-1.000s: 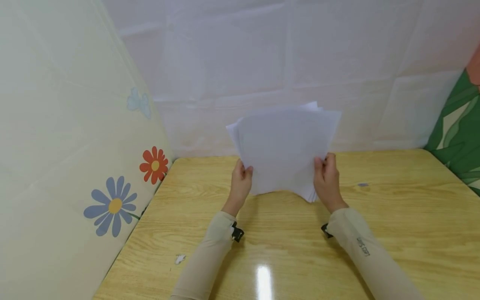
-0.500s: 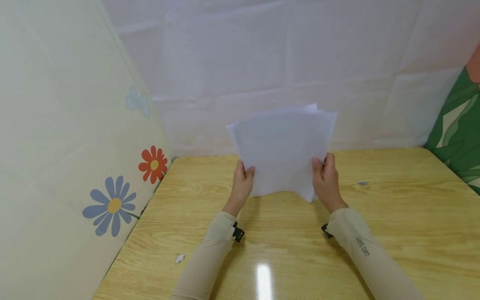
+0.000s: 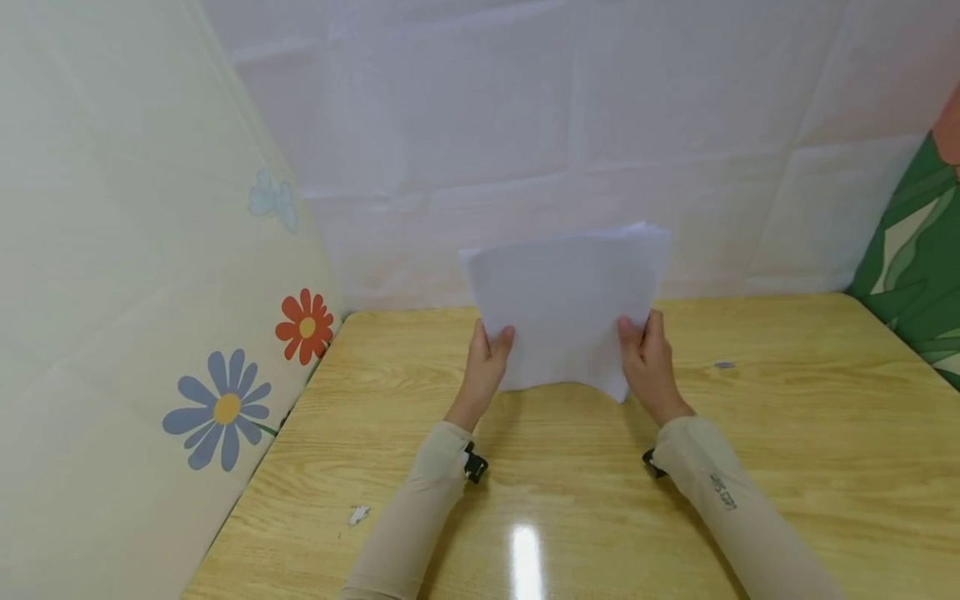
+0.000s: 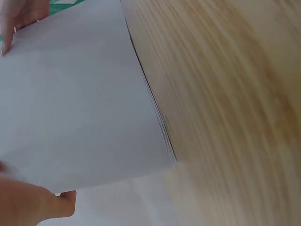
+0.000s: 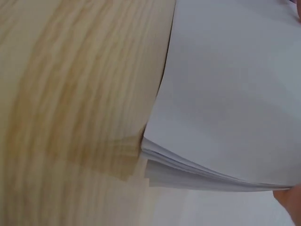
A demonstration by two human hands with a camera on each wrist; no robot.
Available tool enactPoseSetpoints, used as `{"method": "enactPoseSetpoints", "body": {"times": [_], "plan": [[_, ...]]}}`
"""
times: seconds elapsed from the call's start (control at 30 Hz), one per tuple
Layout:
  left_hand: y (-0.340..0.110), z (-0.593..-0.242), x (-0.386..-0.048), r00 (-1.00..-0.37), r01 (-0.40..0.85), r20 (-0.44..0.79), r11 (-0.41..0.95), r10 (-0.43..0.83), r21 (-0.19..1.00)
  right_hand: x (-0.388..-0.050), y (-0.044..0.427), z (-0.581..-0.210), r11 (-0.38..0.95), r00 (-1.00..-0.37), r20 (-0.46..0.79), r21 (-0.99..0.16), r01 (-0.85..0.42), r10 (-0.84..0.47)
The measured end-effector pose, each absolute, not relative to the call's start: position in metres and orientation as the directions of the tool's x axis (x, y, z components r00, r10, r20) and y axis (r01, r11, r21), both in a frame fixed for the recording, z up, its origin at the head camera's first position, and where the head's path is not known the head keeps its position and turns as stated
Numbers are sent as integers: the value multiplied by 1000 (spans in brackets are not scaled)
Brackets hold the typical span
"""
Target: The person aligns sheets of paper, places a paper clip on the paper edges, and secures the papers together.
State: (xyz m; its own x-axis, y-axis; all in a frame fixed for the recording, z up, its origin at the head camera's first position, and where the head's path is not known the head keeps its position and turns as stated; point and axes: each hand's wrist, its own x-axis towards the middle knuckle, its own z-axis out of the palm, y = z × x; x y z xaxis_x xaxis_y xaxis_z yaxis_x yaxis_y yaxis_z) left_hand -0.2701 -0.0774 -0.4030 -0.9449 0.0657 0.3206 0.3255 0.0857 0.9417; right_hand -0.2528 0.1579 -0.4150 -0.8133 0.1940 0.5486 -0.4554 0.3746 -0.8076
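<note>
A stack of white paper sheets point(image 3: 562, 312) stands upright, slightly bowed, over the middle of the table. My left hand point(image 3: 483, 371) grips its left side, thumb on the near face and fingers behind. On the opposite side my right hand point(image 3: 651, 367) holds it the same way. In the left wrist view the lower edges of the paper stack point(image 4: 89, 103) lie nearly flush. Sheets at the lower corner of the stack point(image 5: 225, 94) are fanned a little in the right wrist view. The fingers behind the paper are mostly hidden.
The wood-grain table point(image 3: 585, 500) meets a white cloth backdrop point(image 3: 480, 125) behind. A small white scrap point(image 3: 359, 515) lies at the front left, and a small grey piece point(image 3: 724, 364) at the right. A flower-printed cloth point(image 3: 112, 333) borders the left side.
The loose corners at the top of the stack have drawn in, so its outline is narrower and more even. The top edge sits lower, and both hands have come slightly closer together.
</note>
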Motion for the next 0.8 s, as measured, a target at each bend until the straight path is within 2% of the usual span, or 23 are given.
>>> {"method": "enactPoseSetpoints", "body": {"times": [0.13,0.33,0.6,0.8], "plan": [[-79,-402,-270,-947,306,302,19,114,952,-255,160,-419,350,-835,521,-826,-442,176],[-79,-388,-258,-924,349,350,-39,153,936,-255,161,-416,331,-806,556,-814,-478,202],[-77,-372,-241,-909,386,383,-14,168,922,-229,152,-389,310,-810,553,-818,-484,195],[-80,-369,-242,-903,396,389,0,184,918,-228,152,-386,304,-822,534,-830,-467,195]]}}
